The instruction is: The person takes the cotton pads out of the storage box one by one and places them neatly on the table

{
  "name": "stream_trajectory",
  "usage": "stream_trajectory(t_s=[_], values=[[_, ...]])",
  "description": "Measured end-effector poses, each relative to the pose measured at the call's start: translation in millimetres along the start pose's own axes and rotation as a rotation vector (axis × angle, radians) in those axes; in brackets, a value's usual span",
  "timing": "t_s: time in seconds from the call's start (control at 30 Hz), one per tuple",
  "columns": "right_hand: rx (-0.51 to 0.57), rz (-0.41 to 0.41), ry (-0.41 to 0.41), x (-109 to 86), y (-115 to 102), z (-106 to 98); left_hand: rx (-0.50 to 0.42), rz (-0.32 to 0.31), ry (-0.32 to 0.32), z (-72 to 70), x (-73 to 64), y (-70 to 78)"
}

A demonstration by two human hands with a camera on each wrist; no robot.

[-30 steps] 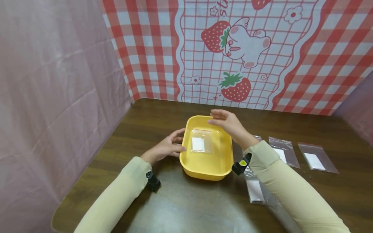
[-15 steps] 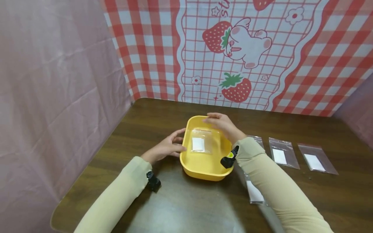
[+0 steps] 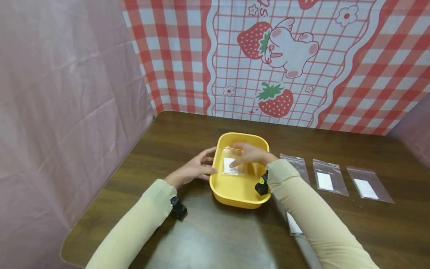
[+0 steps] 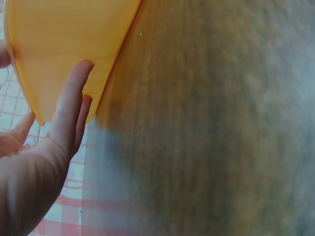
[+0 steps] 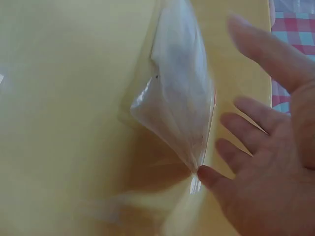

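Observation:
A yellow plastic basin [image 3: 242,191] stands on the table, with a clear zip bag [image 3: 231,172] holding something white inside it. My left hand [image 3: 193,171] rests at the basin's left side. In the left wrist view its straight fingers [image 4: 70,105] lie along the outer wall. My right hand [image 3: 250,154] reaches into the basin above the bag, thumb and fingers spread. In the right wrist view the bag [image 5: 179,93] is creased, and the little finger [image 5: 212,178] touches its edge; the other fingers stand apart from it.
More clear zip bags with white pieces lie right of the basin: a near one [image 3: 295,226] partly under the right sleeve, one [image 3: 295,163] behind the arm, then a middle bag [image 3: 330,177] and a far-right bag [image 3: 369,185]. A checked strawberry cloth [image 3: 275,82] hangs behind the table.
My right hand has moved from the basin's far right rim down and leftward into the basin, over the bag. The left hand has stayed at the basin's left side.

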State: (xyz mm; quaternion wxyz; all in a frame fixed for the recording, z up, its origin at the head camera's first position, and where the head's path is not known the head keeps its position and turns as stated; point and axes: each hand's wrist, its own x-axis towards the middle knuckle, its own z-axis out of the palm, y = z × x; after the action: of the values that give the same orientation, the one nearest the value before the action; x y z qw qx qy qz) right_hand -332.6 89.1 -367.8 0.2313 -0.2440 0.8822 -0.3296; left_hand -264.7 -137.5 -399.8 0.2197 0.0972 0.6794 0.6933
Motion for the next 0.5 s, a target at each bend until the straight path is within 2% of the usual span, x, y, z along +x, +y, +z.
stream_trajectory(t_s=[0.1, 0.2, 0.27, 0.5], values=[[-0.02, -0.009, -0.095, -1.2, 1.9, 1.1, -0.01, 0.002, -0.002, 0.6, 0.0, 0.3], [-0.05, -0.026, -0.149, -0.8, 4.4, 2.8, -0.007, -0.001, 0.0, 0.7, -0.6, 0.3], [-0.077, -0.048, -0.164, -0.4, 5.0, 3.9, -0.004, -0.006, 0.003, 0.5, -1.2, 0.0], [-0.165, -0.118, -0.137, 0.0, 0.7, 3.3, -0.001, -0.005, 0.01, -0.1, -1.6, 0.2]])
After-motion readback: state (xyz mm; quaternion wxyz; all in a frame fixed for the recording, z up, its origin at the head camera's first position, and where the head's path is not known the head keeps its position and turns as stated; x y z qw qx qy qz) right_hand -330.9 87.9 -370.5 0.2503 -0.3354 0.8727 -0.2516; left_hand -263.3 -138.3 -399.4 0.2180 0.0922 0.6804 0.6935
